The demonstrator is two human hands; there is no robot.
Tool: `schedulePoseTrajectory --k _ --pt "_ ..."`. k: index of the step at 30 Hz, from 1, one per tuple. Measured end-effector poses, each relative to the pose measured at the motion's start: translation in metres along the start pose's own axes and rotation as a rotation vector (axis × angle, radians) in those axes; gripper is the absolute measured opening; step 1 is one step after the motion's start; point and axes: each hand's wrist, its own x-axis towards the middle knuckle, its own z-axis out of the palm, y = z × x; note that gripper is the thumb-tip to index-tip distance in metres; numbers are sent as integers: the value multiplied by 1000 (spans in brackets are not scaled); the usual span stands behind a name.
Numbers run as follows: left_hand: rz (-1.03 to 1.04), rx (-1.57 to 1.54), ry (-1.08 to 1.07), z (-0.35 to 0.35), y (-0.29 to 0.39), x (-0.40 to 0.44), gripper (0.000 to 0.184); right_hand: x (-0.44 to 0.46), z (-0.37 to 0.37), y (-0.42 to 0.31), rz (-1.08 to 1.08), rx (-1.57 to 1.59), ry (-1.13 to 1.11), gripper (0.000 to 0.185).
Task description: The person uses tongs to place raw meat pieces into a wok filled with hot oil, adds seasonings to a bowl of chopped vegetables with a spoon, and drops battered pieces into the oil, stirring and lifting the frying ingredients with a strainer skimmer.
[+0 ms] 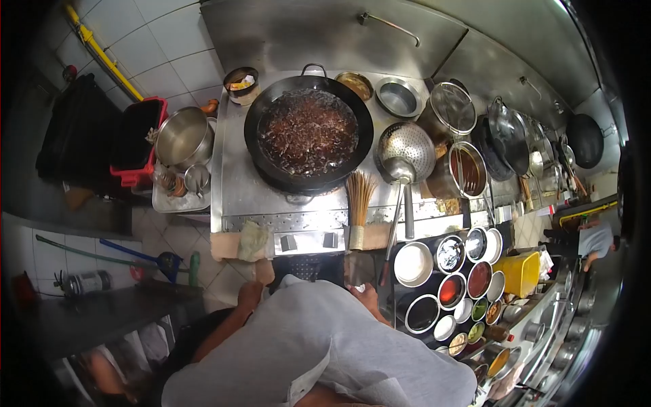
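Observation:
A large black wok (308, 132) stands on the steel stove, full of dark bubbling liquid with brown pieces in it. Low beside my body, near the stove's front edge, is my left hand (250, 296); its fingers are too small and dark to make out. My right hand (366, 298) is on the other side of my grey shirt, its fingers closed around something small and white that I cannot make out. Between the wok and a perforated ladle (407, 150) lies a bamboo brush (359, 203). A folded cloth (253, 241) hangs over the stove's front edge.
Left of the stove are a steel pot (183, 139) and a red-rimmed black bin (137, 139). Several seasoning containers, among them a white-filled one (413, 264), stand to the right, near a yellow bin (521, 274). Another person (595, 243) stands at the far right.

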Motion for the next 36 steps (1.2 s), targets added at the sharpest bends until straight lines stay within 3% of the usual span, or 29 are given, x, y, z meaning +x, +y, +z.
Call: schedulePoseTrajectory --k 2,4,11,13,17,20,22,23,25,26,28,33,35,36 --pt "-82 2 14 -2 4 3 44 0 -2 -8 -15 -13 34 77" --pt "-303 -18 34 -7 13 -2 48 -5 -3 -15 -15 -28 -33 73" --pt "-425 64 -28 -9 18 -10 53 -8 -1 -13 -3 -12 106 60" --pt "-316 144 -12 -4 8 -7 53 -10 -5 -29 32 -2 66 54" --pt "-380 107 -58 -25 26 -3 53 -10 1 -23 -13 -42 127 52" --pt "-218 58 -197 -41 34 0 43 -9 3 -21 -32 -67 132 51" --pt "49 -60 64 -49 51 0 26 -5 4 -19 -4 -111 122 53" --pt "49 -64 64 -55 60 2 26 -7 0 -20 -4 -115 124 53" --pt "277 -408 -108 -68 75 8 15 -15 -12 -27 -80 -164 77 55" --pt "271 -406 -97 -72 80 6 15 -19 -17 -30 -91 -164 71 55" --pt "99 -497 -429 -80 85 3 15 -22 -28 -31 -154 -127 80 56" --pt "140 -543 -519 -81 75 11 20 -16 -38 -29 -150 95 -30 42" --pt "228 -462 -591 -93 86 14 21 -28 -54 -52 -184 508 -329 26" --pt "231 -461 -589 -99 91 14 21 -30 -62 -60 -187 509 -328 26"
